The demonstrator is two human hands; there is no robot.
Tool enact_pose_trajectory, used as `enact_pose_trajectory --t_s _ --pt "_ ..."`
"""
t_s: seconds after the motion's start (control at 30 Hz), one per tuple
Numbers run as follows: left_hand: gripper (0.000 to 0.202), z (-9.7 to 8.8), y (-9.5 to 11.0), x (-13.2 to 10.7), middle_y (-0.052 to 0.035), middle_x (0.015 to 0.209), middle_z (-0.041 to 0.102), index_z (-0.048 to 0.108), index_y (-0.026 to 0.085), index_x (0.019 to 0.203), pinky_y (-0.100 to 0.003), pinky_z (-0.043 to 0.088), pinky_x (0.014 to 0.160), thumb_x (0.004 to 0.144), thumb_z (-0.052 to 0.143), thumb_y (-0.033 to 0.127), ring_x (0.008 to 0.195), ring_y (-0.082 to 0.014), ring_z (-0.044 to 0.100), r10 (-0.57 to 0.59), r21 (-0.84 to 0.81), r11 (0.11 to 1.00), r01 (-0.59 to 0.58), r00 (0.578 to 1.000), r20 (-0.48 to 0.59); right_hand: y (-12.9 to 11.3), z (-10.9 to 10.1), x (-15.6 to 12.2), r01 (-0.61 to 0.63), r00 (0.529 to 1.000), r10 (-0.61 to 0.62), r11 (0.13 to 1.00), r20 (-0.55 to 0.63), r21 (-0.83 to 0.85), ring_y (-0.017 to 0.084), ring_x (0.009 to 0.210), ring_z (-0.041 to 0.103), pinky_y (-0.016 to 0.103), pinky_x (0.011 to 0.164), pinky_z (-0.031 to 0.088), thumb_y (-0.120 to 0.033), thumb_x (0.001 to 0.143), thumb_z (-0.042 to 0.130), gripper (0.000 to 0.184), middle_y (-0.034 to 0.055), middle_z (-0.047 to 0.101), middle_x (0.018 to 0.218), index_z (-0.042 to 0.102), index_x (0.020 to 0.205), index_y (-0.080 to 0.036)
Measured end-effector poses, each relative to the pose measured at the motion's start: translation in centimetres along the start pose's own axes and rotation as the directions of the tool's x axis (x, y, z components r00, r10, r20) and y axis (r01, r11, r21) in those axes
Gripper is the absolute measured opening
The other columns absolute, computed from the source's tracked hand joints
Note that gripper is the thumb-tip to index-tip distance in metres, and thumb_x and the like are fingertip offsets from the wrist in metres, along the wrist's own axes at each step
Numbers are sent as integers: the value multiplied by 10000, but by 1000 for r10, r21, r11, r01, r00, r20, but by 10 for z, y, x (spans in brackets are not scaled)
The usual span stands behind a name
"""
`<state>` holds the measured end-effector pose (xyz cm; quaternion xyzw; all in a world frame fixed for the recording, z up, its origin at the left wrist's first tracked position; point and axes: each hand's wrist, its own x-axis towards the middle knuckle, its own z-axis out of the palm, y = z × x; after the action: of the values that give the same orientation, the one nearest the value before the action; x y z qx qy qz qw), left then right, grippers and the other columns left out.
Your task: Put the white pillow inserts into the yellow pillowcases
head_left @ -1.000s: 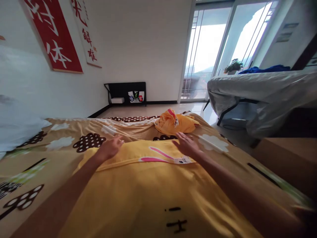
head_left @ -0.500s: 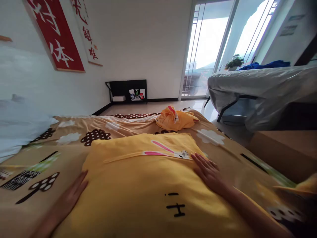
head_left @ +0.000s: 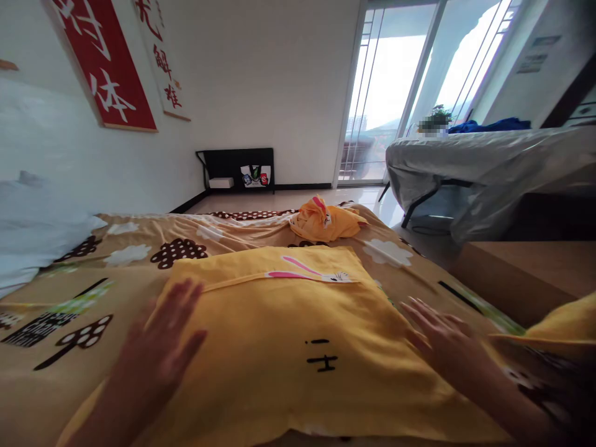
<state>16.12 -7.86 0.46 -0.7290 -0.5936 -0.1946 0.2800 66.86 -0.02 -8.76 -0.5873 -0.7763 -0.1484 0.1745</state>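
A yellow pillow [head_left: 261, 335] with a rabbit print and dark "Hi" lettering lies flat on the patterned bed sheet [head_left: 41, 248]. My left hand [head_left: 161, 341] is over its left side with the fingers spread, slightly blurred; whether it touches the cloth I cannot tell. Beside the right edge is my right hand [head_left: 442, 332], fingers stretched out and holding nothing. Beyond the pillow's far edge sits a crumpled orange-yellow cloth [head_left: 326, 220] with a rabbit print.
At the right are a cardboard box [head_left: 526, 261] and another yellow piece of fabric [head_left: 568, 320]. A plastic-covered table [head_left: 465, 149] stands behind them. White bedding [head_left: 41, 223] is piled at the left. A black shelf [head_left: 223, 164] stands by the far wall.
My left hand has risen from the pillow's left edge and moved inward over it. My right hand has slid off the rabbit print, to the right. The pillow's near edge now shows.
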Motion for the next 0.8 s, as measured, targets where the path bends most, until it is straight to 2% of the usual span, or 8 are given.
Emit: enact_pose_trajectory --t_s 0.07,0.13,0.2,0.3,0.4,0.5,0.63,0.8 --pt "626 13 43 15 -58 1511 357 133 264 1506 -464 281 1104 942 300 478 1393 -241 309 106 -66 993 -102 993 45 -51 -7 19 38 998 -34 996 -50 82 278 1363 350 488 1067 348 -483 943 296 595 120 338 1500 352 1453 -182" --pt "610 35 70 19 -52 1511 355 156 267 1501 -415 311 1087 948 323 463 1385 -213 327 175 -116 980 -162 978 113 -91 -3 31 151 984 -166 971 67 186 242 1409 254 473 1106 302 -493 958 295 592 58 240 1545 222 1500 -267" --pt "603 56 77 10 -42 1515 346 184 276 1494 -391 308 1087 945 351 461 1376 -200 342 199 -123 976 -181 968 152 -105 9 32 187 946 -249 943 209 275 225 1426 194 482 1127 268 -524 957 300 616 23 190 1559 122 1510 -319" --pt "634 72 66 -21 -31 1526 325 206 284 1489 -384 230 1131 919 409 473 1382 -204 329 171 -61 985 -163 972 163 -82 29 19 123 918 -224 946 328 301 237 1436 134 513 1149 209 -577 932 329 699 25 121 1570 43 1512 -309" --pt "671 70 49 -50 -41 1522 334 202 261 1494 -377 175 1151 901 431 474 1391 -206 312 88 11 996 -91 985 150 -47 38 4 59 909 -155 966 387 251 263 1432 139 549 1145 198 -616 911 332 722 20 127 1564 70 1509 -308" --pt "683 62 37 -70 -39 1528 323 180 263 1499 -394 180 1146 896 418 474 1399 -211 297 12 57 998 -22 986 169 -29 37 -7 49 902 -130 978 412 202 267 1427 167 560 1142 205 -630 907 306 723 15 160 1555 83 1507 -292" --pt "683 55 11 -102 -36 1529 323 148 304 1501 -483 236 1117 886 390 475 1393 -248 308 -124 98 990 105 969 212 -17 36 -23 110 934 -161 979 320 171 259 1410 233 545 1124 271 -604 911 313 704 -11 215 1544 55 1503 -323" --pt "695 51 -41 -172 -55 1525 329 43 345 1504 -561 357 1039 882 346 414 1338 -296 401 -238 40 971 235 948 213 15 46 -53 136 978 -156 981 141 141 246 1385 299 512 1059 362 -548 894 349 697 -19 309 1514 51 1502 -378"
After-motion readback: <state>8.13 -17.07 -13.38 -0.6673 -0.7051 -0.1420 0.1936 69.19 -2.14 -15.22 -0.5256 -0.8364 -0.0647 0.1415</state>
